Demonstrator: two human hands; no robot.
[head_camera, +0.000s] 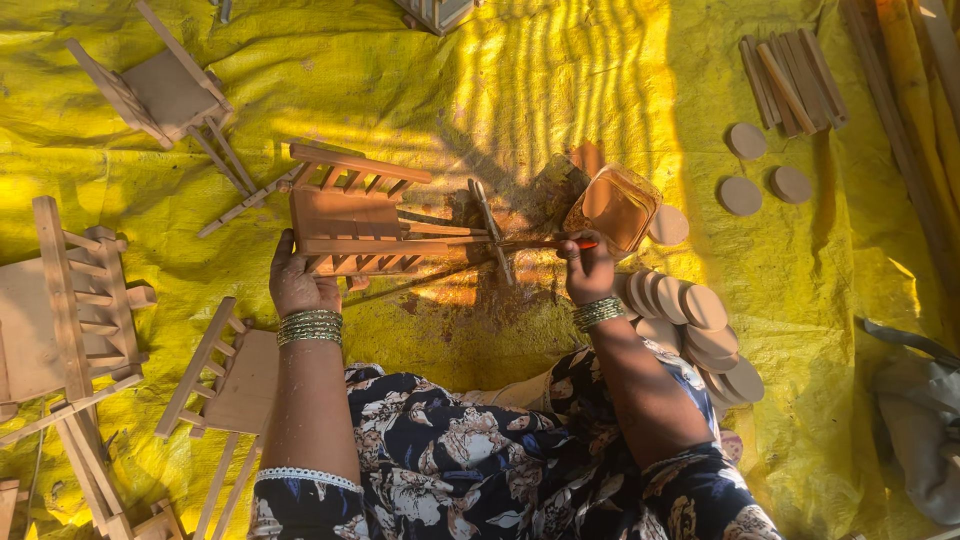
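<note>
Nearest the camera is the person's lap in a dark floral garment (480, 470), with both forearms reaching away from it over a yellow tarp (620, 110) spread on the ground. Each wrist carries a stack of green bangles (310, 326).

The left hand (298, 280) has its fingers curled and pressed together around the near edge of a small wooden cart (355, 220), a toy-sized piece with railed sides and two long shafts that stretch to the right; the cart rests on the tarp just beyond the hand, at the middle of the scene. The right hand (588, 268) pinches a thin brush with a red handle (545, 243) between thumb and fingertips, the brush lying level and pointing left toward the shafts of the cart.

Just beyond the right hand sits an open plastic tub of brown stain (618, 205), tilted, with a patch of tarp around it smeared brown. To the right of the right wrist a row of round wooden discs (700, 325) lies overlapping, curving back toward the person.

On the near left lie more unpainted wooden carts (70, 300), some on their sides. Far left, another pale cart (165, 90) lies tipped. Far right, three loose wooden discs (755, 170) rest below a bundle of short wooden sticks (795, 80), with long planks (920, 110) along the right edge.
</note>
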